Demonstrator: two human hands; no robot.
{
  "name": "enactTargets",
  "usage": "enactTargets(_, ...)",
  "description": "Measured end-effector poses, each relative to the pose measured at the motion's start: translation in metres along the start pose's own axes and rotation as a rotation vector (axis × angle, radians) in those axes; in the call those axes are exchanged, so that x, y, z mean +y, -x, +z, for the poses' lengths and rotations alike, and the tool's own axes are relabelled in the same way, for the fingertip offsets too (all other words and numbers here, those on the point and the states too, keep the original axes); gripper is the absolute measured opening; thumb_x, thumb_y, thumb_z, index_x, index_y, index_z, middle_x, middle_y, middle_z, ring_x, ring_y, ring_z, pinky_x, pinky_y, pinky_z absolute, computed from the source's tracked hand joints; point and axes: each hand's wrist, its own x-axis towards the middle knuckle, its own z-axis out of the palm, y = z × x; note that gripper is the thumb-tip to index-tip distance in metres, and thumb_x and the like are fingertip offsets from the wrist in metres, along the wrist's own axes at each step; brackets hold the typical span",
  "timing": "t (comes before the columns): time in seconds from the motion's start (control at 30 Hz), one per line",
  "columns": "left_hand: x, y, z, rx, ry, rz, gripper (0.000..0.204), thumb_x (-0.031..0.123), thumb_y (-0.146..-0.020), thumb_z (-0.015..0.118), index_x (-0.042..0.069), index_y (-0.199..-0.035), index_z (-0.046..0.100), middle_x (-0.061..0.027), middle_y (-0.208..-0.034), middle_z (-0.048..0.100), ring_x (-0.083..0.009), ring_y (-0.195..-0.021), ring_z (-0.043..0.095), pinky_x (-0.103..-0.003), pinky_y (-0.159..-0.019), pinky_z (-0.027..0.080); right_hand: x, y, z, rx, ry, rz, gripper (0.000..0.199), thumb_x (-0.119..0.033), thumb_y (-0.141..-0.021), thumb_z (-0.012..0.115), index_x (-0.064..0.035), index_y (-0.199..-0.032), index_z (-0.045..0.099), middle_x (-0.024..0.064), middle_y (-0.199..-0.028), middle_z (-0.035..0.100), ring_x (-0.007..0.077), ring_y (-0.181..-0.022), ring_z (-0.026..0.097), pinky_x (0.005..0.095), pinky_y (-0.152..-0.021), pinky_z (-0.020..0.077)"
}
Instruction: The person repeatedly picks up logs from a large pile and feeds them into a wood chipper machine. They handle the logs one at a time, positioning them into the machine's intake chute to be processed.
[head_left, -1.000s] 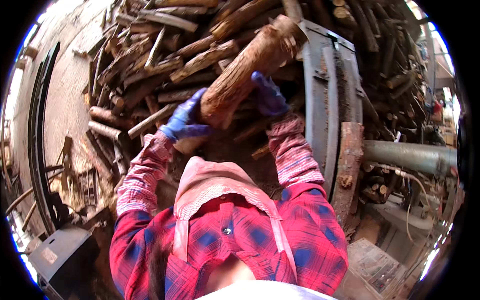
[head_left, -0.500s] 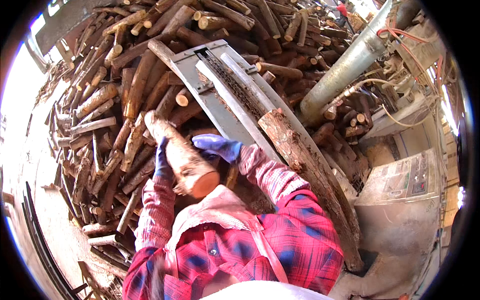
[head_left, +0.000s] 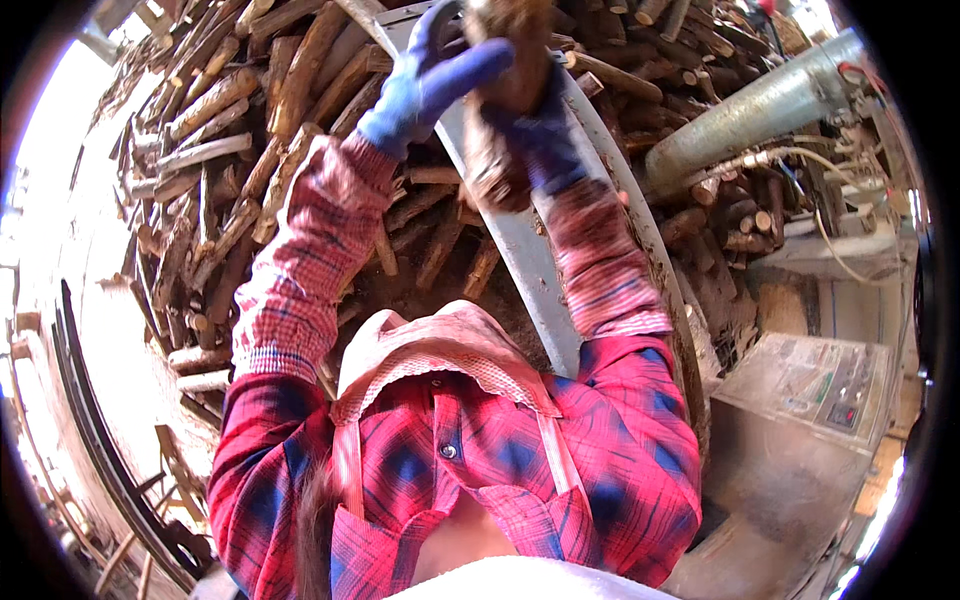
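Apparently mid-carry, the right hand (head_left: 548, 145) is grasping a log (head_left: 512, 50) over the grey metal trough (head_left: 532, 268), far side; the left hand (head_left: 422, 88), spread wide, is seemingly touching its left. The next move is probably calling for two-handed steadying.

Small marks, too blurred to read, dot the pale control panel (head_left: 800, 380) atop a dusty cabinet (head_left: 775, 490) at the right of the head camera's view. They gather toward the panel's right side, around a small dark rectangle (head_left: 848, 414) with a touch of red. No words, numbers or signs can be made out there or elsewhere in the scene.
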Motion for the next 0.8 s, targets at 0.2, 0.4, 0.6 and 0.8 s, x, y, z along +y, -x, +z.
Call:
enactTargets(0.2,-0.043,0.028,-0.006,0.318,0.207,-0.342,0.075,0.023,-0.082,0.077,-0.005,-0.138,0.037,-0.0173,-0.122,0.061,-0.0219,-0.105,0.062,-0.031,-0.094,0.048,0.015,-0.047,-0.112,-0.223,0.558,0.117,0.104,-0.029,-0.060,0.091,-0.0073,-0.142,0.032,0.0141,-0.130,0.053,0.0259,-0.117,0.053,0.0369,-0.102,0.0440)
enactTargets(0.4,-0.129,0.252,-0.114,0.526,-0.005,-0.775,0.057,0.023,-0.084,0.072,-0.003,-0.130,0.048,-0.0101,-0.109,0.062,-0.0178,-0.095,0.059,-0.031,-0.087,0.049,0.052,0.034,-0.131,-0.402,0.891,0.461,0.118,-0.042,-0.057,0.089,-0.0034,-0.148,0.024,0.0242,-0.139,0.046,0.0385,-0.129,0.045,0.0426,-0.108,0.0370)
enactTargets(0.6,-0.138,0.591,-0.148,0.842,-0.463,-1.564,0.077,0.044,-0.073,0.073,-0.007,-0.127,0.052,-0.0234,-0.122,0.059,-0.0312,-0.111,0.059,-0.040,-0.089,0.048,0.086,0.050,-0.174,-0.508,1.160,0.467,0.114,-0.042,-0.061,0.086,0.0017,-0.147,0.025,0.0206,-0.146,0.036,0.0339,-0.134,0.037,0.0416,-0.113,0.0328)
enactTargets(0.8,-0.100,0.728,-0.156,0.193,-0.716,-1.728,0.042,0.041,-0.082,0.064,0.009,-0.108,0.068,-0.0160,-0.099,0.068,-0.0251,-0.092,0.066,-0.039,-0.082,0.048,0.052,-0.008,0.020,-0.480,1.020,-0.072,0.079,-0.037,-0.079,0.076,0.0076,-0.135,0.043,0.0273,-0.135,0.049,0.0371,-0.124,0.049,0.0415,-0.105,0.0388)
